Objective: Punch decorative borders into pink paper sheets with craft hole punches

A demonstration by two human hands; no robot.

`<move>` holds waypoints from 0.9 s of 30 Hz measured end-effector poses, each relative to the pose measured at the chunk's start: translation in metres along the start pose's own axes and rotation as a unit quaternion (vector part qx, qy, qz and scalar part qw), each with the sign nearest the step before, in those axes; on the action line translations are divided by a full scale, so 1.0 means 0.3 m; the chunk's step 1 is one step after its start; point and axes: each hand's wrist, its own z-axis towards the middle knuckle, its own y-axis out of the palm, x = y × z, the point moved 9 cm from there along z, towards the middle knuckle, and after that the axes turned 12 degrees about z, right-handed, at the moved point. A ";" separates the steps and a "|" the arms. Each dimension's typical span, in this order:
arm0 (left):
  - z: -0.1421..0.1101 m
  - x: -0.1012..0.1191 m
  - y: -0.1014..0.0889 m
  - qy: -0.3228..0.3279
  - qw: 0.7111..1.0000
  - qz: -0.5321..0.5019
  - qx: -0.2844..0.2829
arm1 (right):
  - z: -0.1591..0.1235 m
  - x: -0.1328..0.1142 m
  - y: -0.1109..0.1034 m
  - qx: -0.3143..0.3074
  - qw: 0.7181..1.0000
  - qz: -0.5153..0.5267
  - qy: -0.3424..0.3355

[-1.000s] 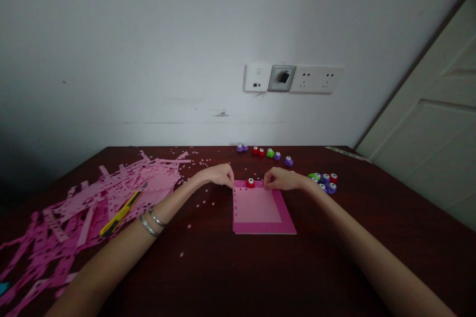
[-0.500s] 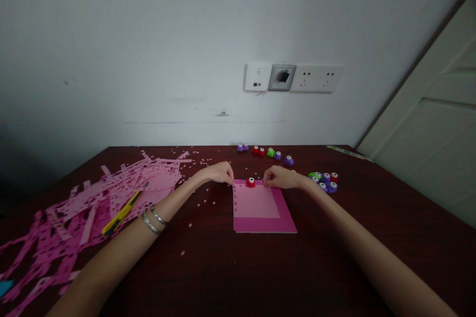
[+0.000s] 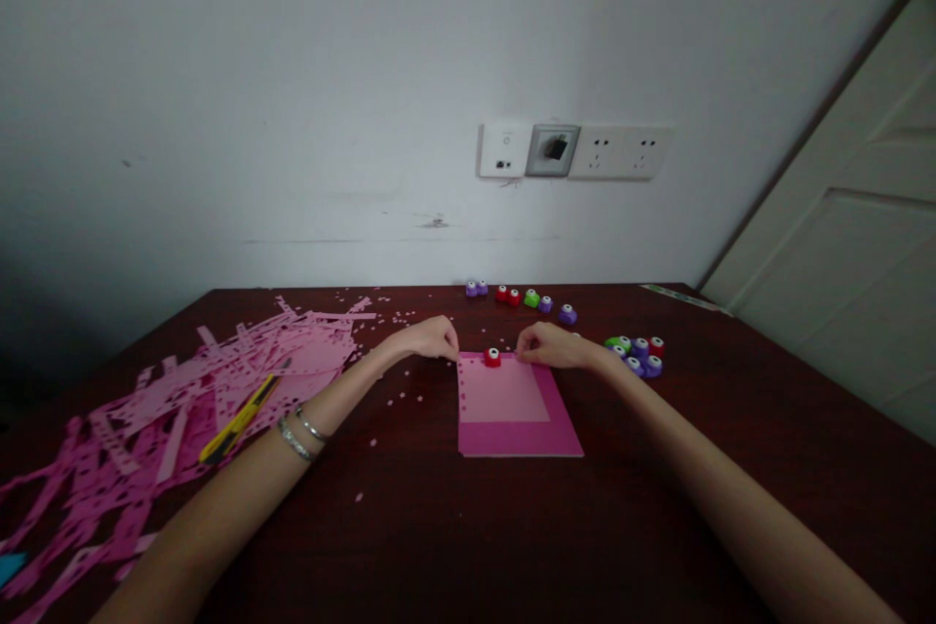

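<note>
A light pink sheet of paper [image 3: 504, 397] lies on a darker magenta stack of paper [image 3: 521, 440]. Punched holes run down its left side and along part of the top. At its far edge sits a red craft punch [image 3: 492, 359]. My left hand [image 3: 433, 339] pinches the far left corner of the light sheet, fingers closed. On the other side of the punch, my right hand [image 3: 547, 345] pinches the sheet's far edge near the right corner. Neither hand touches the punch.
Punched pink strips [image 3: 241, 370] heap up at the left, with a yellow utility knife [image 3: 241, 419] on them. Several craft punches [image 3: 638, 356] cluster at the right; others [image 3: 531, 298] line the back. Paper bits [image 3: 399, 398] are scattered about. A wall with sockets [image 3: 620, 153] stands behind.
The light pink sheet has slid slightly away from me over the magenta stack. Both hands keep their pinch, and the red punch stays at the far edge.
</note>
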 end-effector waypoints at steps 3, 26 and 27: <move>0.002 -0.003 0.004 0.002 1.000 0.004 -0.002 | 0.001 -0.004 -0.001 0.001 1.000 -0.003 -0.008; -0.038 0.147 0.048 0.054 0.980 0.192 0.008 | -0.024 -0.061 0.001 0.002 0.999 -0.041 0.005; -0.033 0.141 0.055 0.054 0.979 0.198 0.006 | -0.023 -0.053 -0.001 0.005 0.999 -0.049 0.008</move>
